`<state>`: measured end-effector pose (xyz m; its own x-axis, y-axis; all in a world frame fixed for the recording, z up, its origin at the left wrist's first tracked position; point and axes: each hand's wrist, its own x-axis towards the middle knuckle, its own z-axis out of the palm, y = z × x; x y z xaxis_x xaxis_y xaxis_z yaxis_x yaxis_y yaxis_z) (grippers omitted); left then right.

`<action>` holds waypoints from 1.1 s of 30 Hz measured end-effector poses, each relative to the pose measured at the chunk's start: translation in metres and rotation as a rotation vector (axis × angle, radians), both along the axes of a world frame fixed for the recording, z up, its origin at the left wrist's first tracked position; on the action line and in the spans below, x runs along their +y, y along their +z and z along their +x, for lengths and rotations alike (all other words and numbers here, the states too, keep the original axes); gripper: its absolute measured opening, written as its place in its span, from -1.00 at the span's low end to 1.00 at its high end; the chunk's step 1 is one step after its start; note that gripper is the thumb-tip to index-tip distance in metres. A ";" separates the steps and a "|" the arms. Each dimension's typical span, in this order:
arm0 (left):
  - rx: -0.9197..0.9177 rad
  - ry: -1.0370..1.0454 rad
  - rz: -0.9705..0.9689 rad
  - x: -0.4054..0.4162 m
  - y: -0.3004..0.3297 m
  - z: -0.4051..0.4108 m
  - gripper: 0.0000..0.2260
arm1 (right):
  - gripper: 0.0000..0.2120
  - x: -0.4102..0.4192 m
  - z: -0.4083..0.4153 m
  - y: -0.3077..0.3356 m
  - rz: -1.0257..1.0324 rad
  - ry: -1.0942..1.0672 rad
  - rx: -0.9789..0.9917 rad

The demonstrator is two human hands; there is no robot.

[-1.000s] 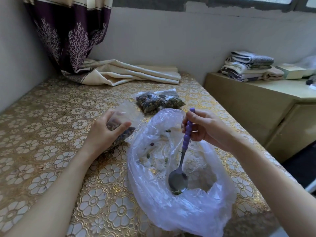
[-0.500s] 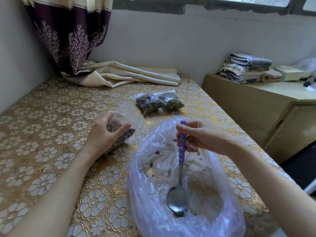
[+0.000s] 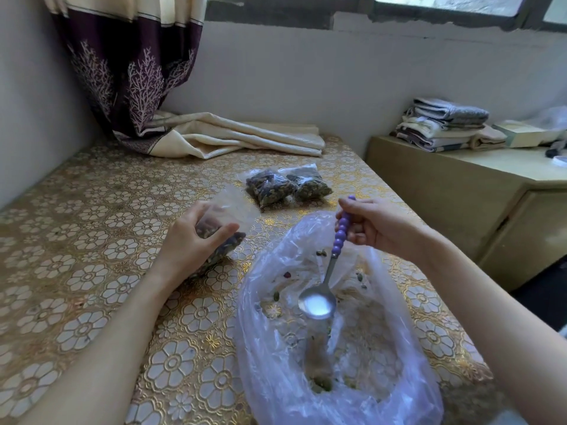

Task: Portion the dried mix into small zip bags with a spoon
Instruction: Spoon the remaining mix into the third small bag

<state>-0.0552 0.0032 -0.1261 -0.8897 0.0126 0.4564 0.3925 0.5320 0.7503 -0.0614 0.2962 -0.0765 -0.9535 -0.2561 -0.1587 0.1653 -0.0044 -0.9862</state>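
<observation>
Spoon (image 3: 319, 297) raised, bowl empty vs 0.5 s ago, so re-scoop needed; right hand (image 3: 372, 227) pinches handle, left hand (image 3: 196, 240) grips zip bag (image 3: 228, 210).

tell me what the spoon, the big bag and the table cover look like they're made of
Spoon: polished metal bowl, going by its bright glare; beaded purple handle, probably plastic. Big bag: thin clear plastic film, crinkled, with the cover's pattern showing through. Table cover: likely embossed vinyl, glossy with raised gold flowers.
</observation>
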 end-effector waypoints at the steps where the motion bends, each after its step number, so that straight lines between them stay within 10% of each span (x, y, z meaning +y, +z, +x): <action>1: 0.000 -0.001 0.001 0.000 0.000 0.000 -0.58 | -0.77 0.000 -0.002 0.004 -0.014 -0.029 0.021; 11: -0.011 -0.006 0.001 -0.002 -0.002 -0.001 -0.47 | -0.71 -0.047 -0.019 0.044 -0.364 -0.298 0.336; 25: -0.006 -0.010 0.019 -0.003 0.000 -0.001 -0.57 | -0.74 -0.045 0.004 0.033 -0.316 -0.403 0.431; 33: -0.004 -0.017 0.007 -0.001 -0.001 0.000 -0.60 | -0.69 -0.024 0.026 0.012 0.044 -0.341 0.386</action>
<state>-0.0553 0.0018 -0.1269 -0.8913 0.0245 0.4528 0.3982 0.5202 0.7555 -0.0355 0.2725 -0.0643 -0.9728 0.0782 0.2179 -0.2146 0.0484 -0.9755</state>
